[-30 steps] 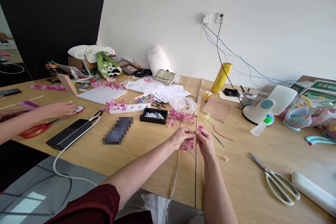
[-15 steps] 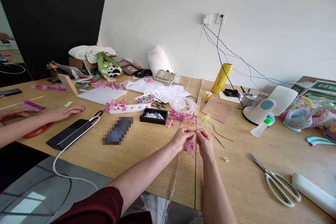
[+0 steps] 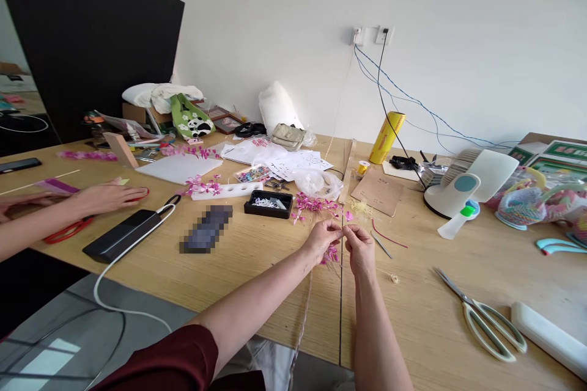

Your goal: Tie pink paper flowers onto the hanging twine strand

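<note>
Open tabletop [image 3: 292, 229] between left hand [image 3: 324, 240] and tray edge [image 3: 267, 212]

A short, plain-hemmed maroon sleeve [image 3: 177, 348] is worn on the left arm [image 3: 263, 293], seen towards seven o'clock. Between six and seven, more dark red cloth [image 3: 238, 380] is shown, with pale legwear [image 3: 274, 357] at six. The right forearm [image 3: 378, 324], towards five, is bare.

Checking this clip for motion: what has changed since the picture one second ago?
A co-worker's bare hand slid toward picture right, its fingers now covering most of a round, red-rimmed white disc. The small pink petal shows slightly higher. No release is visible. The person's bare left hand and right hand stay pinched together; the large cream-handled metal scissors stay put.
</note>
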`<state>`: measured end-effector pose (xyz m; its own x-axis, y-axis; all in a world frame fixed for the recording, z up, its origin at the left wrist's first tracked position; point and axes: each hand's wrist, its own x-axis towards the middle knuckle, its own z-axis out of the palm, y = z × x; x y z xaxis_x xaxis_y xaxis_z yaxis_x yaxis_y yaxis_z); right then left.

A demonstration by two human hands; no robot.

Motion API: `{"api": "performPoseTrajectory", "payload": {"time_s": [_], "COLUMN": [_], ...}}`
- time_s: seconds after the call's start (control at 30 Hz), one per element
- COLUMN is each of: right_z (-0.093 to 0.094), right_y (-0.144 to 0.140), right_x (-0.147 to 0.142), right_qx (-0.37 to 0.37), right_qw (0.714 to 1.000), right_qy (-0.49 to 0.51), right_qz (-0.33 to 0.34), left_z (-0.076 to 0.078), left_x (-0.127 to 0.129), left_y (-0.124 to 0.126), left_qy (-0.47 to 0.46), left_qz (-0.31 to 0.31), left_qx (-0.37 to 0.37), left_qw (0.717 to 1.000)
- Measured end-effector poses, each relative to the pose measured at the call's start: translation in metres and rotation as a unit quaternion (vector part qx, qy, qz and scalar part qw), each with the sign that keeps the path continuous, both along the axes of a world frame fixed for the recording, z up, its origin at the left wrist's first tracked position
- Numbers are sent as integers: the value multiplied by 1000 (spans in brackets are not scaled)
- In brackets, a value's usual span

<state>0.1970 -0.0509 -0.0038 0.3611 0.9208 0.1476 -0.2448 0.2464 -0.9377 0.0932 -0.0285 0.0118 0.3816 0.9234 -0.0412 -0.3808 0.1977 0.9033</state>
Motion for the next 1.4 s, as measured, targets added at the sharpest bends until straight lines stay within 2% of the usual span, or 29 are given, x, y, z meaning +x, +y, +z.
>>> {"api": "performPoseTrajectory", "payload": {"time_s": [0.23,0.43,0.53,0.67,0.83,0.93,1.03,1.1,1.23,1.4], "right_z": [2,4,5,7,7,6,7,8,8,5], "right_y": [-1,-3,-3,-3,-1,-1,-3,-4,-5,-4], "right_x": [2,2,0,-2,-2,0,4,6,8,9], "right_qx": [9,17,11,12,12,13,18,24,35,28], "right_qw": [1000,999,998,997,996,994,991,990,987,985], "right_qy": [5,25,47,66,86,110,129,134,132,132], "right_qz": [3,32,48,35,12,15,30,45,83,108], "left_z": [3,8,4,-2,0,2,4,7,14,15], "left_x": [-3,-10,-8,-3,7,11,7,-1,-17,-16], "left_y": [4,10,10,7,0,-3,-1,2,9,12], "left_qy": [19,61,44,31,20,20,27,37,52,25], "left_qz": [-52,-129,-106,-59,-7,3,-30,-78,-170,-198], "left_qx": [61,108,82,54,41,47,73,82,48,30], "left_qw": [997,984,990,996,999,999,997,993,983,979]}}
